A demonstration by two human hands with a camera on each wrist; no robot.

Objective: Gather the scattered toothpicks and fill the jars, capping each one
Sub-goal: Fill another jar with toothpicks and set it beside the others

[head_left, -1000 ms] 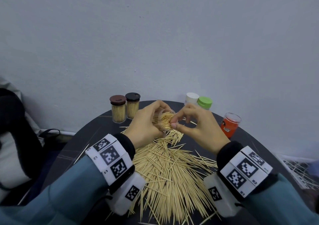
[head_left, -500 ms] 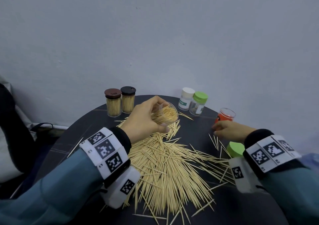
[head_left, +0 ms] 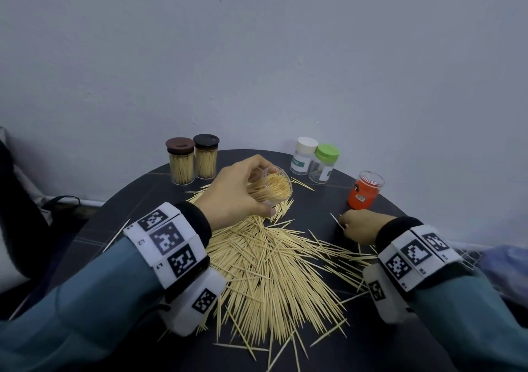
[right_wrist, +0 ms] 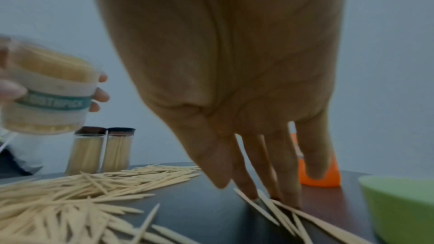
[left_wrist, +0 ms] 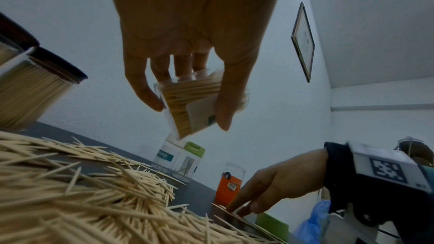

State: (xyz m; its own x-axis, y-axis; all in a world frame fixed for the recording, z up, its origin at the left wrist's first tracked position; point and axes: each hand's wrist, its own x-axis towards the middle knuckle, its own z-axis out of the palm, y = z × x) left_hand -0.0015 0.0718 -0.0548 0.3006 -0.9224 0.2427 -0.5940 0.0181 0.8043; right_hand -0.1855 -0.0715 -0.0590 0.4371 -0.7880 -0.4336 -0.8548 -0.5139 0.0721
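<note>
The left hand is curled round a clear jar, thumb on one side and fingers on the other, holding it tilted above the worktop with its open mouth turned toward the right hand. The jar is packed with toothpicks and has no cap. Below and behind the left hand lies the big heap of toothpicks, spreading back toward both wrists. The right hand is low on the worktop with fingers stretched down, tips touching a few stray toothpicks; whether it pinches any I cannot tell. Just beyond the right hand stands an uncapped orange jar. A green cap lies just to its outer side. Beyond the left hand stand two full capped jars, and between the hands, farther off, a white-capped jar touching a green-capped jar.
</note>
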